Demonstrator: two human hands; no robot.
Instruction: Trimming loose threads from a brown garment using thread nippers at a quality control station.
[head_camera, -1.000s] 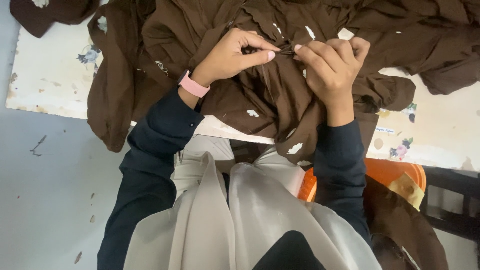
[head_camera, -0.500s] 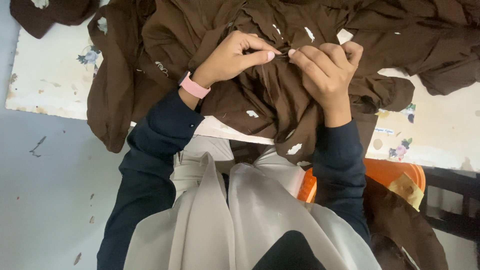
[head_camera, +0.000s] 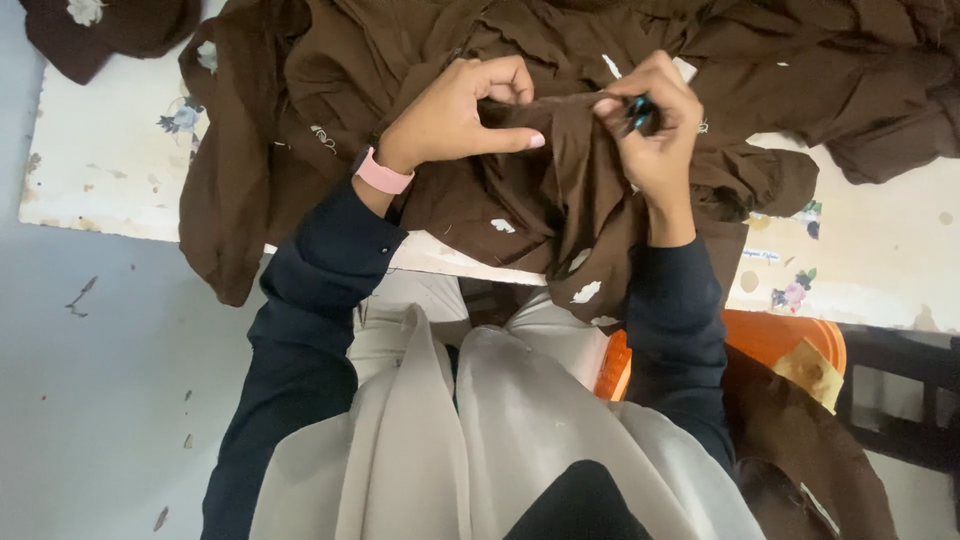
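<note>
The left hand (head_camera: 455, 115) pinches a raised fold of the brown garment (head_camera: 560, 190), keeping it taut above the table (head_camera: 110, 150). The right hand (head_camera: 655, 135) closes its grip on the same fold and a small dark tool (head_camera: 640, 110), so the cloth stretches between them.

Small white label (head_camera: 762, 256) on table (head_camera: 100, 150)

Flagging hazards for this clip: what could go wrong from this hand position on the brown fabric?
1. The right hand pinches a small dark tool close to the left hand; a slip might nick a finger.
2. The brown fabric hangs off the table edge into the lap; its weight could drag it from the grip.
</note>
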